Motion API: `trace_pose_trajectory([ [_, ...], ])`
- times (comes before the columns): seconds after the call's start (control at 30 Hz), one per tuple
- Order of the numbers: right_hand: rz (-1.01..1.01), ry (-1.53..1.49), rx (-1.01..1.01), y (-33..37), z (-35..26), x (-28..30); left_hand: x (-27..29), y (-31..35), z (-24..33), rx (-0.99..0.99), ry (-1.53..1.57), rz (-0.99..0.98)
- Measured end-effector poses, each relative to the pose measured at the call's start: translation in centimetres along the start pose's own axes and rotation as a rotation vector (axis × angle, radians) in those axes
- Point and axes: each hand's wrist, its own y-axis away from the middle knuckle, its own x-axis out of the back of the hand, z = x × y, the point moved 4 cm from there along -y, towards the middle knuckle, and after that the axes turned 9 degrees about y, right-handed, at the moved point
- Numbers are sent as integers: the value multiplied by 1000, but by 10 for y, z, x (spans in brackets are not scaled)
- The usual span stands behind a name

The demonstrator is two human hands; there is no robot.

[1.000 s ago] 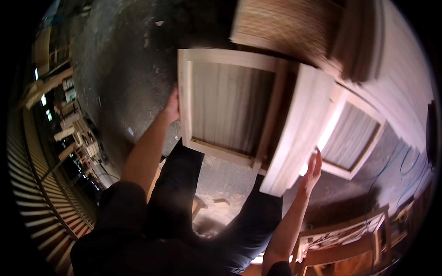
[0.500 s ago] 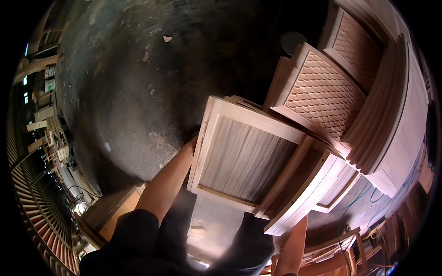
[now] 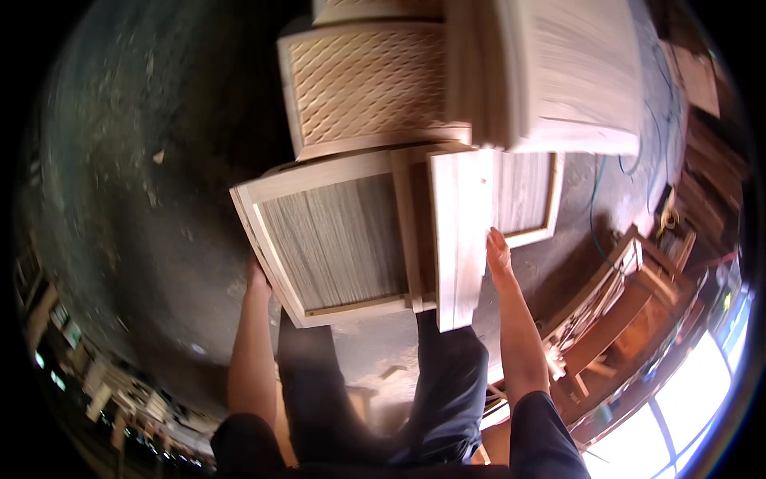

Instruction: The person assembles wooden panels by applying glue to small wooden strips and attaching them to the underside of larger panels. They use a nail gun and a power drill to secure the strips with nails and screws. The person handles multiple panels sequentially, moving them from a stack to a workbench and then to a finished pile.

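Note:
A wooden cabinet section (image 3: 339, 239) is held in front of my legs, its pale frame set around a grey-brown grained panel. A thick pale board (image 3: 459, 239) runs down its right part, and a second framed panel (image 3: 519, 191) shows beyond that board. My left hand (image 3: 257, 278) grips the outer left edge of the frame, its fingers partly hidden behind it. On the other side, my right hand (image 3: 499, 254) is closed against the board's right side, fingertips pointing away from me. The section's far edge lies close against a larger piece of wooden furniture.
That larger piece has a scale-patterned carved panel (image 3: 367, 84) and a broad pale top (image 3: 582, 72). Cables (image 3: 594, 191) lie on the floor at the right. A wooden rack with strips (image 3: 614, 319) stands at the lower right. Dark concrete floor (image 3: 136, 223) spreads to the left.
My view has turned to the right, so the furniture appears further left and more level. The right hand, hidden earlier beneath the section, now shows at its side. Both hands keep hold.

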Motion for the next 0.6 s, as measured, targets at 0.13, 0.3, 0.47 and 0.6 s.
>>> trace_pose_trajectory([
  [0.13, 156, 191, -266, 103, -39, 51, 153, 6, 22, -207, -491, 14],
  [0.3, 360, 278, -284, 292, 10, 70, 121, 114, 48, -557, -730, -79],
  [0.47, 493, 163, -523, 517, 10, 5, 17, 250, 118, -501, -963, -575],
  [0.6, 587, -104, -748, 626, -11, -66, -58, 372, 207, -1442, -1399, -577],
])
